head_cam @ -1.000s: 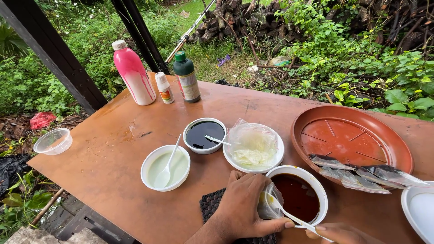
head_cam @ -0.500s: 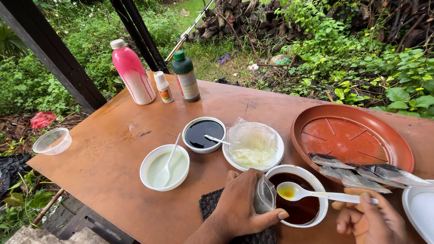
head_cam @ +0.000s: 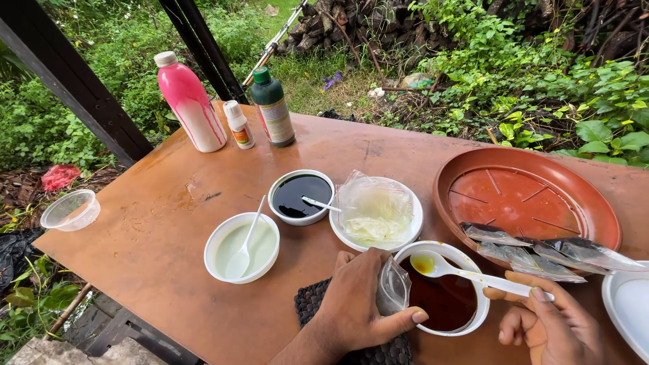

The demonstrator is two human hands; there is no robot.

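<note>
While the left hand [head_cam: 365, 307] grips a small clear plastic bag [head_cam: 392, 287] against the near-left rim of the white bowl of dark brown liquid [head_cam: 443, 297], the right hand [head_cam: 547, 321] pinches the handle of a white plastic spoon [head_cam: 473, 272]. The spoon bowl carries yellowish liquid and hovers over the far-left part of the bowl, beside the bag mouth. Half a second ago the spoon sat in much the same place; one second ago it was dipped into the liquid and the right hand was barely in view. The left hand has not shifted. Under the left wrist lies a dark woven mat [head_cam: 318, 311]. Far of the hands stand a white plate with a crumpled clear bag [head_cam: 375, 213], a bowl of black liquid [head_cam: 301, 196] and, to the left, a bowl of pale liquid [head_cam: 242, 247], each bowl with a spoon. To the right, a terracotta saucer [head_cam: 527, 196] holds silvery sachets. At the far-left end of the counter [head_cam: 149, 230] stand a pink bottle [head_cam: 189, 101], a small white bottle [head_cam: 239, 125] and a green bottle [head_cam: 272, 108].
</note>
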